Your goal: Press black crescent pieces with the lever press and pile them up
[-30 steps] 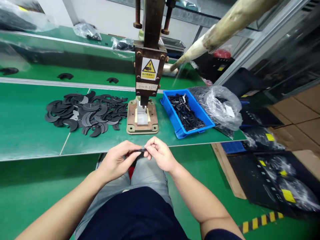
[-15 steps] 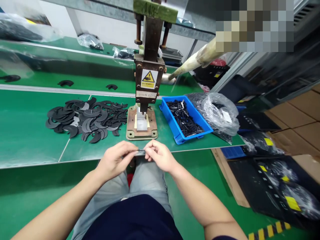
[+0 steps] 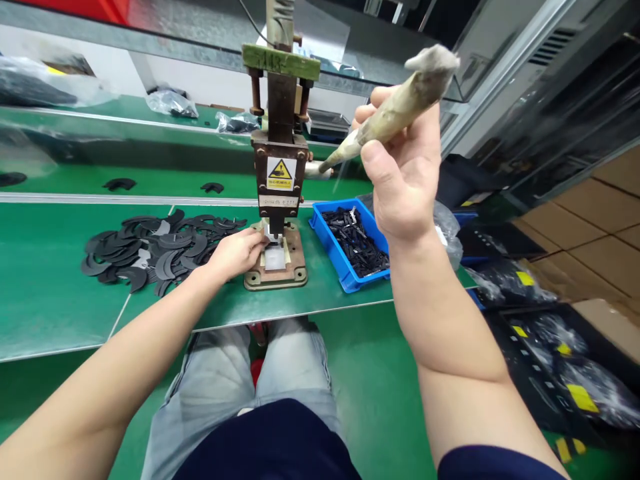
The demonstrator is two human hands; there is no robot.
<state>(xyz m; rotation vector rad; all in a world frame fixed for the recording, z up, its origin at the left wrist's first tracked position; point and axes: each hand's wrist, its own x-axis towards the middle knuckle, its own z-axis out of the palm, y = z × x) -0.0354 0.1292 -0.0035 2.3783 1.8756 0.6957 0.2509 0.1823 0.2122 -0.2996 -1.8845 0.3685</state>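
My right hand (image 3: 403, 160) is wrapped round the tape-covered lever (image 3: 385, 119) of the hand press (image 3: 280, 160). At the press base (image 3: 295, 257), my left hand (image 3: 243, 252) has its fingertips closed on a small black part (image 3: 274, 244), under the ram and by the pale block (image 3: 275, 259). Fingers and ram partly hide that part. Many curved black pieces (image 3: 170, 257) lie heaped left of the press. To its right, a blue tray (image 3: 349, 281) holds a pile of small black parts (image 3: 355, 240).
Clear plastic bags (image 3: 447, 233) lie behind my right forearm. A few curved pieces (image 3: 120, 184) rest on the ledge at the back. Cardboard boxes (image 3: 595, 227) and bagged black parts stand at the right. The table's front edge crosses below the press.
My hands have parted from the table's front edge. The left moved forward to the press base with the small part; the right rose and took hold of the lever. The view has shifted slightly.
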